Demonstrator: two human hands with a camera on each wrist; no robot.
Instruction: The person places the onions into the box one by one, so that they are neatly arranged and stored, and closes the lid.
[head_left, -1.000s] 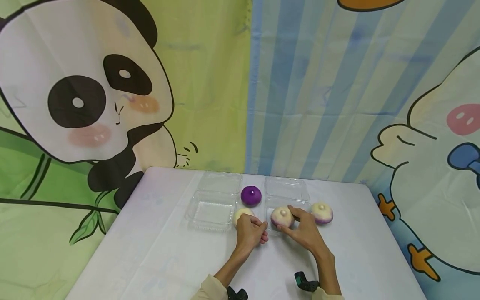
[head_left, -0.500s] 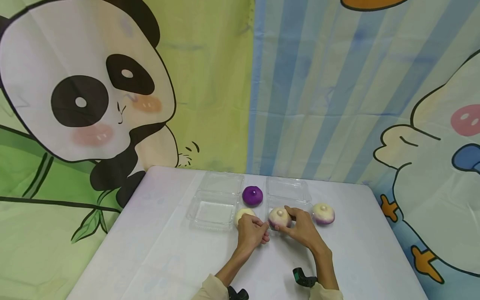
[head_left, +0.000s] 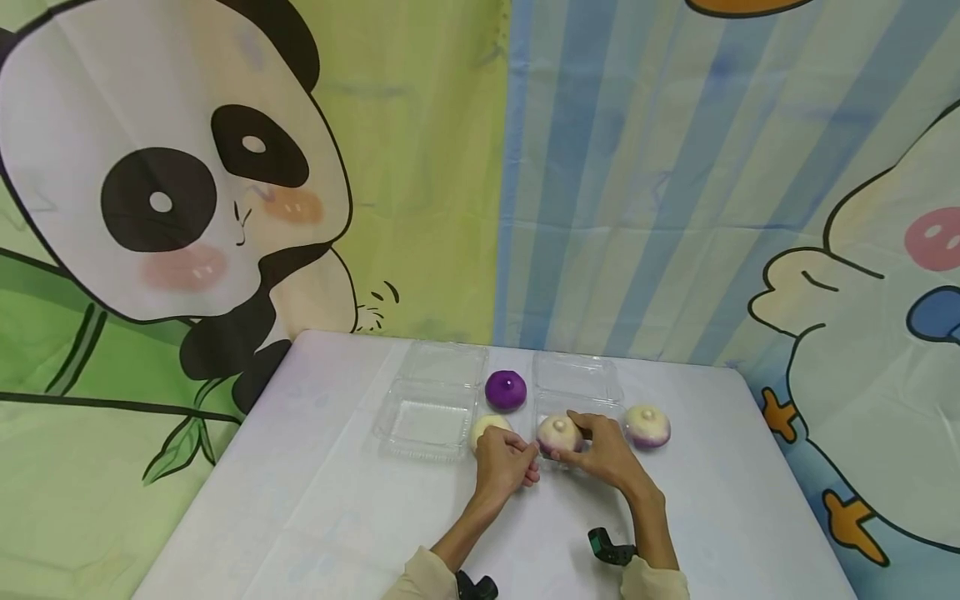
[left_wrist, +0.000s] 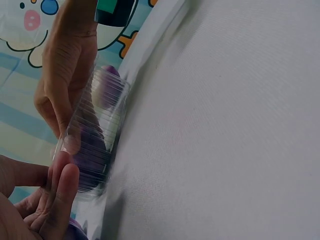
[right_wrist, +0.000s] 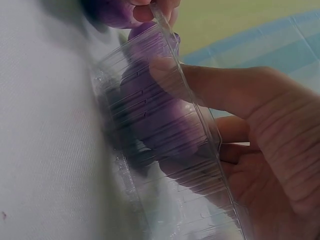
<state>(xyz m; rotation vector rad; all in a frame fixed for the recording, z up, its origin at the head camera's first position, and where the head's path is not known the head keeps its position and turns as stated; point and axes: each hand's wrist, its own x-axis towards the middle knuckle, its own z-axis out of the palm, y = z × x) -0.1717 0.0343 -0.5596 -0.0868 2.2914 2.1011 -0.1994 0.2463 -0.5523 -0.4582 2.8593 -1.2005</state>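
In the head view, my right hand point(head_left: 611, 454) grips a purple-and-white onion point(head_left: 558, 434) low inside the right clear plastic box point(head_left: 618, 408). Through the ribbed box wall point(right_wrist: 170, 185) the right wrist view shows the thumb and the onion's purple side. My left hand point(head_left: 504, 462) pinches the near left corner of the same box's rim, as the left wrist view shows its fingers point(left_wrist: 65, 185) there. Behind the left hand sits a pale onion point(head_left: 489, 427), partly hidden.
A second clear box point(head_left: 427, 425) lies with its lid raised at the left. A dark purple onion point(head_left: 506, 390) stands between the boxes. Another purple-and-white onion point(head_left: 647, 427) is right of the right box. The white table point(head_left: 322, 517) meets a printed curtain point(head_left: 420, 167) behind.
The right hand has shifted slightly left with the onion in the box during the first half second, and since then barely moves. The left hand stays at the box corner. The head view shifts slightly.
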